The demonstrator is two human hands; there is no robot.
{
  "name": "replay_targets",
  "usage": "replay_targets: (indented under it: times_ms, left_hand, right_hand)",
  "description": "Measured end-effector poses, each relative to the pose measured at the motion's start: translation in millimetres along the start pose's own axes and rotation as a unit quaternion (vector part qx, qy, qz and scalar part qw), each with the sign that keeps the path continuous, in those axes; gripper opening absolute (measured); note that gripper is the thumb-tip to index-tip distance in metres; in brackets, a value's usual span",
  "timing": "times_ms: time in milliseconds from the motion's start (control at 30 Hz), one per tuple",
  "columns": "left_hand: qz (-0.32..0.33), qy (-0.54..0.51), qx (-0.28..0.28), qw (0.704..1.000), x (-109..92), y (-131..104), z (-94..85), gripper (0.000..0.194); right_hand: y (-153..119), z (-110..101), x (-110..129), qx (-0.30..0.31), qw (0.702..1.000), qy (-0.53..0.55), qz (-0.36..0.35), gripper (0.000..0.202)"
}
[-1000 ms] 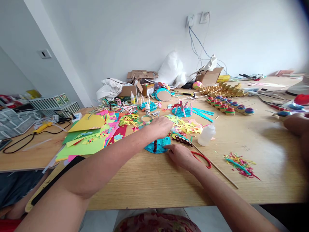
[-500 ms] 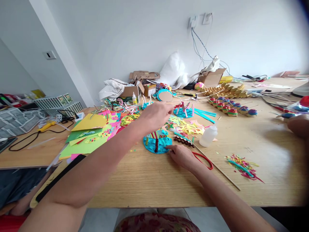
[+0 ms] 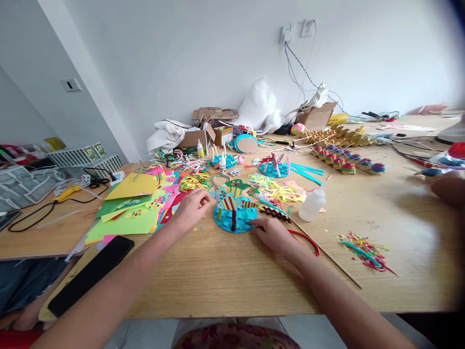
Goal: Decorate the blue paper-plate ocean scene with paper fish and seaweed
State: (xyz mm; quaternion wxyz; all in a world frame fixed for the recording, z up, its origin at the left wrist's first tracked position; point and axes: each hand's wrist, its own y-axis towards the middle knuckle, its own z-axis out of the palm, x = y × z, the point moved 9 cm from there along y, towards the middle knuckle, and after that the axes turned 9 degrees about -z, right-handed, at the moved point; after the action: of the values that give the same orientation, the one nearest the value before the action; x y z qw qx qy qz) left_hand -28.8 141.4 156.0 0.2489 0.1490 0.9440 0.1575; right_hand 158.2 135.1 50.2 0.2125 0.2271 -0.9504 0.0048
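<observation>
Blue base, roundish, no clear long axis, sits back from the front edge of the table. My right hand is nearer: fingertip at its right rim, can't tell if pinching. My left hand, just left: fingers curled, contents unclear.

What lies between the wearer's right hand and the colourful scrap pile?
The head view shows a red loop and wooden stick between the right hand and scrap pile.

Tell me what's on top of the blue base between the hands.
On the blue base: a twisted brown stem, a yellowish stem, striped paper fish above. The fish cover some of the base's back.
</observation>
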Motion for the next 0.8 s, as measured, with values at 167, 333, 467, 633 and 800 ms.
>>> replay_targets:
  times_ms: [167, 333, 467, 633, 800]
  left_hand:
    - [-0.009, 0.042, 0.109, 0.993, 24, -22, 42.7, 0.016]
    - [0.031, 0.054, 0.145, 0.987, 18, -36, 66.8, 0.024]
    - [0.051, 0.078, 0.141, 0.986, 15, -40, 72.2, 0.024]
    - [0.049, 0.085, 0.132, 0.986, 18, -40, 73.1, 0.024]
    - [0.043, 0.085, 0.13, 0.987, 18, -40, 74.6, 0.025]
  right_hand:
    - [2, 2, -2, -0.005, 1.0, 0.011, -0.009, 0.043]
    - [3, 1, -2, -0.012, 1.0, 0.017, -0.018, 0.041]
    - [2, -2, 0, -0.022, 0.999, 0.024, -0.02, 0.041]
    - [1, -5, 2, -0.033, 0.998, 0.038, -0.023, 0.041]
    - [1, -5, 1, -0.041, 0.998, 0.053, -0.021, 0.039]
